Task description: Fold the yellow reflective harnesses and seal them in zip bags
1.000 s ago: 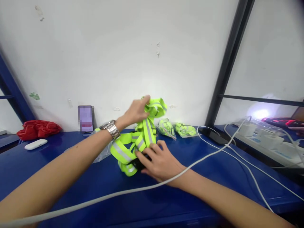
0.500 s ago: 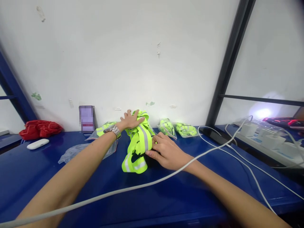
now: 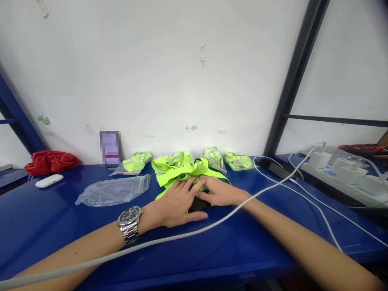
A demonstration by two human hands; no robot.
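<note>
A neon-yellow reflective strap vest (image 3: 182, 167) with silver stripes lies loosely bunched on the blue table, its straps looped up toward the wall. My left hand (image 3: 177, 204), a metal watch on its wrist, rests flat on the near part of the vest, fingers stretched and thumb apart. Beside it, my right hand (image 3: 216, 190) has its fingers curled on the vest near a black patch (image 3: 197, 204); its fingertips meet those of my left hand. What lies under both palms is hidden. Left of the vest, a clear zip bag (image 3: 113, 193) lies flat.
Bagged yellow vests (image 3: 239, 161) stand along the wall, with another bagged vest (image 3: 136, 162) left of centre. A phone (image 3: 110, 148), red cloth bundle (image 3: 52, 162) and white case (image 3: 49, 181) are at left. A white cable (image 3: 188, 233) crosses before my arms; a power strip (image 3: 348, 178) is right.
My left hand has come back from the vest's far end to its near part, next to my right hand. The vest, upright and bunched before, now lies lower and more spread.
</note>
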